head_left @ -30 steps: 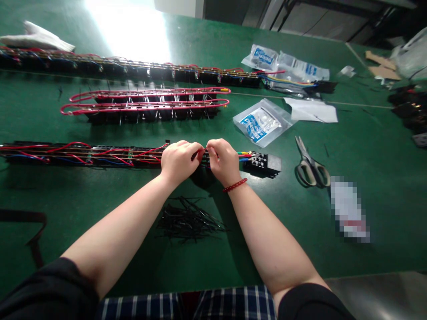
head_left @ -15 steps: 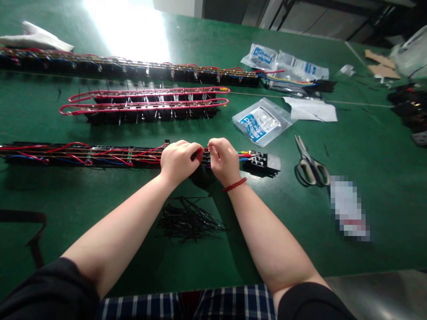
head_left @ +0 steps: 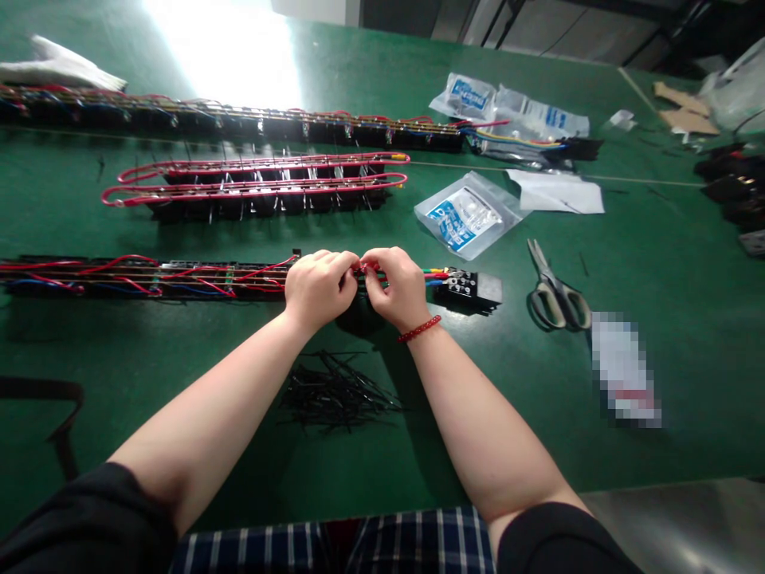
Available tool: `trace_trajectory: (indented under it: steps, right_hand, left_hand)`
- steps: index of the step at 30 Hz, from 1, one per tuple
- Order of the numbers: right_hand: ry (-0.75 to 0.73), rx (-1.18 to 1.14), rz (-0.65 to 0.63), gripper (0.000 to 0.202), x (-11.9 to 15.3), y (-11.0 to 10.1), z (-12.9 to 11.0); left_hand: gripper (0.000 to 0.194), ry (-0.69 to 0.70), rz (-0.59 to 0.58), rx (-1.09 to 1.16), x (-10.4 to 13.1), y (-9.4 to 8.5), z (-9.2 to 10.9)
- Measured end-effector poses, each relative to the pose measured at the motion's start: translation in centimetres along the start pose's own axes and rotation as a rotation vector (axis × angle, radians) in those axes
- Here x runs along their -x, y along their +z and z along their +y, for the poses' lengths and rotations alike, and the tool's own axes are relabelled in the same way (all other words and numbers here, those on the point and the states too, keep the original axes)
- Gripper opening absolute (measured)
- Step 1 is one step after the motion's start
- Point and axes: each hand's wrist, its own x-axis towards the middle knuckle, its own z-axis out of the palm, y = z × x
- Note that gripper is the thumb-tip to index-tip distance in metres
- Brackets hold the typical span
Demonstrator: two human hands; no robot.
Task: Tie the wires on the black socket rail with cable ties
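Over the near wiring strip, with its red, blue and tan wires (head_left: 209, 275), both hands meet fingertip to fingertip. My left hand (head_left: 319, 283) is closed in a pinch at the strip's right part. Opposite it, my right hand (head_left: 398, 283), with a red bead bracelet (head_left: 420, 328) at the wrist, also pinches. Something red shows between the fingertips, too small to name. Coloured wire ends run from under the right hand to a black terminal block (head_left: 467, 291). Nearer to me lies a loose pile of thin black strips, like cable ties (head_left: 338, 391).
Scissors (head_left: 555, 291) lie right of the terminal block, beside a blurred-out packet (head_left: 625, 371). Farther back are a looped red-wired assembly (head_left: 268, 190), another long wiring strip (head_left: 239, 115), plastic bags (head_left: 469, 215), white paper (head_left: 555, 193) and a white glove (head_left: 60, 68) on the green table (head_left: 179, 383).
My right hand has shifted slightly left, and its fingertips now meet those of my left hand. The gap between them has closed. My left hand has barely moved.
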Motion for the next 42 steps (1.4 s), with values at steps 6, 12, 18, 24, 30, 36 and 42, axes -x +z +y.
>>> trace_trajectory:
  steps: [6,12,18,24,30,36,42]
  right_hand:
    - [-0.017,-0.005,-0.021,0.013,-0.1,-0.1,-0.1]
    - [-0.005,0.062,-0.025,0.015,-0.1,0.1,0.0]
    - [0.024,0.112,-0.038,0.014,0.1,0.1,-0.2]
    - [0.002,0.149,-0.069,0.014,0.4,-0.2,-0.4]
    - [0.072,0.144,-0.018,0.015,1.1,0.0,-1.0]
    - [0.192,0.082,0.087,0.012,1.5,0.6,-1.5]
    - [0.163,0.100,0.105,0.012,1.0,0.7,-1.1]
  left_hand:
    - [0.021,-0.004,0.004,0.007,0.0,0.0,0.0]
    - [0.022,0.013,0.002,0.003,-0.1,0.0,0.0]
    - [0.023,0.016,0.019,0.009,0.0,0.0,-0.1]
    - [0.024,0.047,0.021,0.057,0.4,-0.1,-0.2]
    - [0.024,0.029,-0.037,0.060,0.2,-0.4,-0.2]
    - [0.024,0.011,-0.052,0.072,0.1,-0.6,0.1]
    - [0.021,0.025,-0.013,0.047,0.1,-0.1,0.0]
